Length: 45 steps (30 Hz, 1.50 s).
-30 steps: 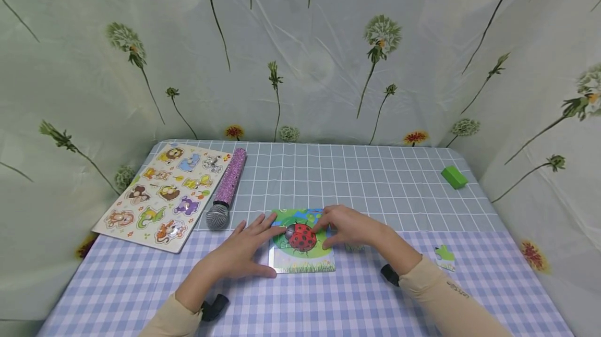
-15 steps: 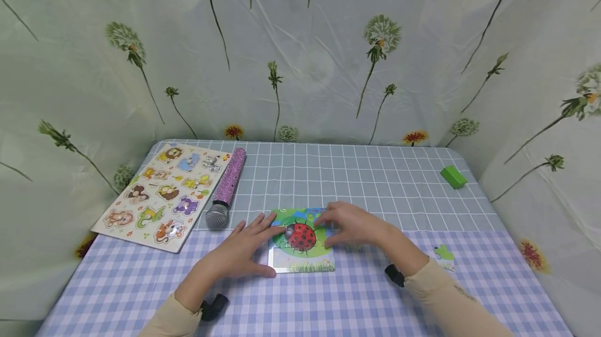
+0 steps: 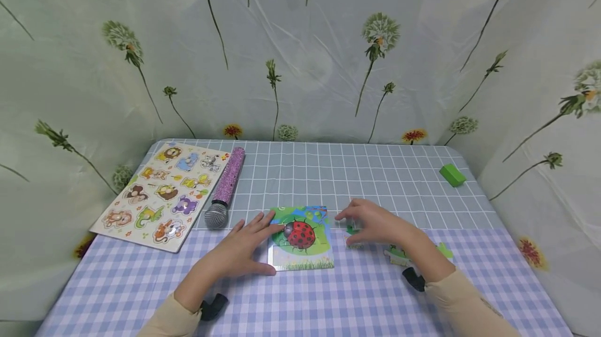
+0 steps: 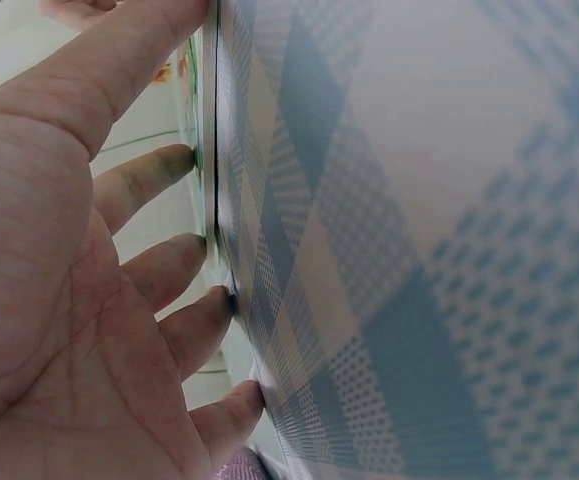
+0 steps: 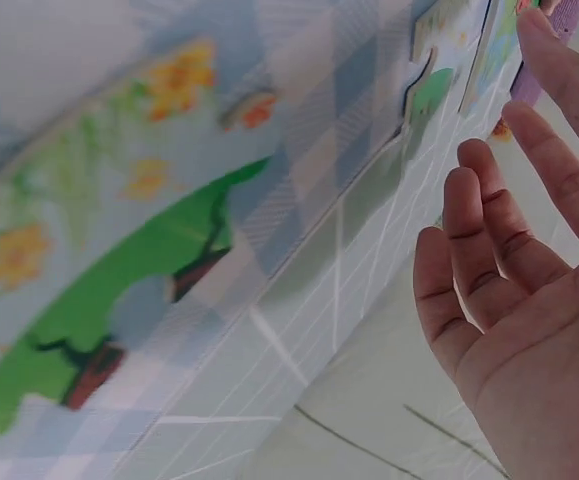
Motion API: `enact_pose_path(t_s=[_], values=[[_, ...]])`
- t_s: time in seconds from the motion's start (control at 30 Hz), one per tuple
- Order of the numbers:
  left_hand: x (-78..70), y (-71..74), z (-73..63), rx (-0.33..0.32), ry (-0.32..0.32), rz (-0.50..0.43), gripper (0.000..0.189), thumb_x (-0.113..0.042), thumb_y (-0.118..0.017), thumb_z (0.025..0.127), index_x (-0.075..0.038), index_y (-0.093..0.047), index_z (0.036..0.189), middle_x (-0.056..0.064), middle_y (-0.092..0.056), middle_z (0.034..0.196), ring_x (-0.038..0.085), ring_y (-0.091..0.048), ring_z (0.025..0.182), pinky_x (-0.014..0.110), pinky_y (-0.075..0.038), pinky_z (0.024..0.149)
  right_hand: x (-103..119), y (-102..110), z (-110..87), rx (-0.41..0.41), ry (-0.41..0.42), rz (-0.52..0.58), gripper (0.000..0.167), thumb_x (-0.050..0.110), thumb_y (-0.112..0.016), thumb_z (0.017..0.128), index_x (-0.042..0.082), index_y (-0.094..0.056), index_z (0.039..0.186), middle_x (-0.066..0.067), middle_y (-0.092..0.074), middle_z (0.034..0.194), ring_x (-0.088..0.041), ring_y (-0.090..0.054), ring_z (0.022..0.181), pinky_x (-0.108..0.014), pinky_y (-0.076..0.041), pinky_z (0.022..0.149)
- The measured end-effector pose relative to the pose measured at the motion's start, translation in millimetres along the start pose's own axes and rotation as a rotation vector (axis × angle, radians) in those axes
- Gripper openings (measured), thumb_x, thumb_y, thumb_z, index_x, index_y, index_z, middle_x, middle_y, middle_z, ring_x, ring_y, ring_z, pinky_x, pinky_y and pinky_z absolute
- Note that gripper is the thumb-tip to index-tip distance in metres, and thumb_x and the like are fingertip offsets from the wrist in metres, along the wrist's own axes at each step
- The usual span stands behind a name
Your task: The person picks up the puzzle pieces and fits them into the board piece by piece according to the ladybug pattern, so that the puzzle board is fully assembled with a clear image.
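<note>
A square ladybug jigsaw puzzle (image 3: 302, 256) lies flat in the middle of the table in the head view. My left hand (image 3: 244, 251) spreads its fingers along the puzzle's left side, thumb at the lower left corner and index fingertip over the picture. In the left wrist view, fingertips (image 4: 174, 160) meet the board's edge. My right hand (image 3: 375, 223), fingers loosely bent and holding nothing, hovers just right of the puzzle over a loose puzzle piece (image 3: 355, 246), partly hidden. Further right, a second puzzle piece (image 3: 396, 255) shows beside the forearm, its flowers and grass large in the right wrist view.
Another green puzzle piece (image 3: 445, 250) lies behind the right forearm. An animal peg board (image 3: 161, 196) and a glittery pink microphone (image 3: 229, 183) are at the left. A green block (image 3: 453, 175) sits at the back right. Patterned curtains (image 3: 310, 65) border the table.
My right hand has withdrawn from the puzzle's right side and shifted right, above the loose piece. Another piece now shows by the forearm. The left hand stays in place.
</note>
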State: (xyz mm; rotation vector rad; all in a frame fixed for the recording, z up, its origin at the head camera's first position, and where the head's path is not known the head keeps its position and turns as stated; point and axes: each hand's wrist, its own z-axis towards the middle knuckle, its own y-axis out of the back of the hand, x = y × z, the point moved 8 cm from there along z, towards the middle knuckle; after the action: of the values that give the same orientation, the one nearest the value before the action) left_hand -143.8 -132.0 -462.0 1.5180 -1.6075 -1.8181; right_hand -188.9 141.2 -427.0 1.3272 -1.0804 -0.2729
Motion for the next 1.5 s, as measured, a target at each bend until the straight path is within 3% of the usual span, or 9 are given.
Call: enact_pose_path(t_s=[0.47,0.67,1.0,1.5], values=[[-0.6,6.0,-0.4,-0.031,-0.016,-0.034,0.102,-0.054,-0.092,0.079,-0.022,-0.046,0.164,0.018,-0.019,0.180,0.044,-0.029,0.163,0.076,-0.021,0.128,-13,-7,-18.2,0.008,-0.082,0.064,0.055,0.026,-0.096,0.080,0.014,-0.076,0.131,0.005,-0.065,0.106,-0.011,-0.061,0.098,-0.032,-0.055,0.088],[2.3,10.5,-0.6,-0.043,-0.024,-0.029,0.103,-0.049,-0.094,0.077,-0.019,-0.047,0.163,0.021,-0.019,0.179,0.046,-0.026,0.163,0.074,-0.026,0.127,-13,-8,-21.1,0.003,-0.077,0.060,0.054,0.023,-0.095,0.081,0.014,-0.076,0.131,0.005,-0.064,0.107,-0.011,-0.061,0.099,-0.031,-0.055,0.088],[6.3,8.3,-1.2,-0.029,-0.010,-0.033,0.109,-0.054,-0.096,0.073,-0.019,-0.047,0.164,0.022,-0.017,0.179,0.051,-0.022,0.163,0.078,-0.020,0.127,-13,-13,-21.3,0.007,-0.065,0.092,0.050,0.018,-0.094,0.082,0.014,-0.077,0.128,0.004,-0.065,0.108,-0.011,-0.061,0.098,-0.028,-0.056,0.086],[7.4,5.8,-0.4,-0.027,-0.008,-0.030,0.107,-0.054,-0.095,0.074,-0.019,-0.048,0.163,0.022,-0.021,0.178,0.048,-0.024,0.164,0.077,-0.020,0.128,-15,-14,-23.7,-0.001,-0.055,0.111,0.045,0.018,-0.093,0.083,0.013,-0.078,0.126,0.005,-0.066,0.106,-0.010,-0.061,0.097,-0.028,-0.057,0.086]])
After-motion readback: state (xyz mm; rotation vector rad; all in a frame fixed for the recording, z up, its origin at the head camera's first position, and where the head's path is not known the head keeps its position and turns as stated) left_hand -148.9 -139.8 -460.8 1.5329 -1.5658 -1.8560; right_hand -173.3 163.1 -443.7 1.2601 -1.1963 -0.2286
